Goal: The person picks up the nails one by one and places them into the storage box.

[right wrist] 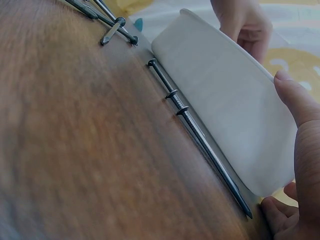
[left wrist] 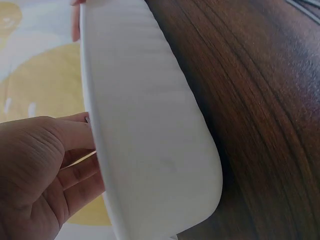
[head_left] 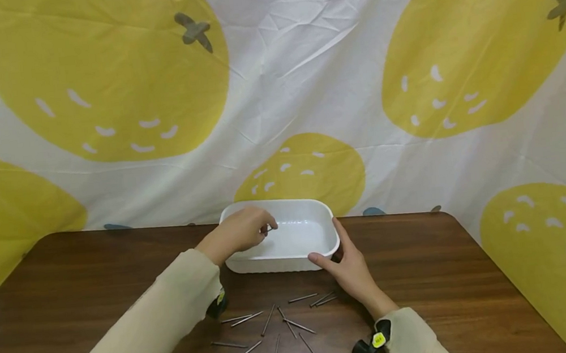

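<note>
A white rectangular dish (head_left: 302, 243) with rounded corners stands at the back of the wooden table. Over its left part, my left hand (head_left: 247, 227) pinches a nail (head_left: 269, 230) between thumb and fingertips; most of the nail is hidden by the fingers. In the left wrist view the dish's wall (left wrist: 150, 110) covers the fingertips. My right hand (head_left: 351, 266) holds the dish's front right corner, thumb at the front rim and fingers along the right end. The right wrist view has this thumb (right wrist: 295, 97) on the rim.
Several loose nails (head_left: 299, 326) lie scattered on the table (head_left: 96, 308) in front of the dish, some crossing. A few (right wrist: 215, 160) lie near the dish's front wall. Behind the table hangs a white cloth (head_left: 305, 83) with yellow fruit prints.
</note>
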Available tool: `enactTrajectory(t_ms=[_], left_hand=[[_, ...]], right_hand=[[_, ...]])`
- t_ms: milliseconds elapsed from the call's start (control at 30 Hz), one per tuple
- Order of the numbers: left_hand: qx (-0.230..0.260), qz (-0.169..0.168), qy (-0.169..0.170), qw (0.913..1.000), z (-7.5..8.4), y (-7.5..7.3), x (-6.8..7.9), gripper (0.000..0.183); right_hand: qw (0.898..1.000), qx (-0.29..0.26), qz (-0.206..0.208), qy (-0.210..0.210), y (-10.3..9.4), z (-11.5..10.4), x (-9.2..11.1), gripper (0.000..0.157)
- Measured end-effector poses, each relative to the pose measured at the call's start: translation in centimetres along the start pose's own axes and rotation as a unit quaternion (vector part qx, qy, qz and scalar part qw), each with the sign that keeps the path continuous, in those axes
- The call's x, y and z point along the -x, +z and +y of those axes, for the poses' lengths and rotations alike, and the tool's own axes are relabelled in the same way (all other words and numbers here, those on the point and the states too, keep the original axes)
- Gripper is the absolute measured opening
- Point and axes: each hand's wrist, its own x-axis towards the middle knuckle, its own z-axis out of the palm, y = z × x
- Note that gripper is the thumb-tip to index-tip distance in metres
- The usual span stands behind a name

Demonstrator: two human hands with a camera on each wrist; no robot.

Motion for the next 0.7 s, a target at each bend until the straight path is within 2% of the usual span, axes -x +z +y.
enactTrajectory(t_ms=[167,400,700], left_hand=[[-0.001,-0.016,-0.028,0.9995,-0.2,0.3,-0.8,0.028],[-0.017,-0.022,-0.04,0.9988,-0.7,0.9,-1.8,0.028],[-0.004,-0.032,-0.069,0.9971,-1.4,1.6,-2.4,0.036]], right_hand=[[1.0,-0.003,0.002,-0.001,0.0,-0.1,0.0,0.097],[1.0,0.0,0.003,-0.001,0.0,0.0,0.1,0.096],[1.0,-0.003,0.003,-0.004,-0.1,-0.1,0.1,0.096]])
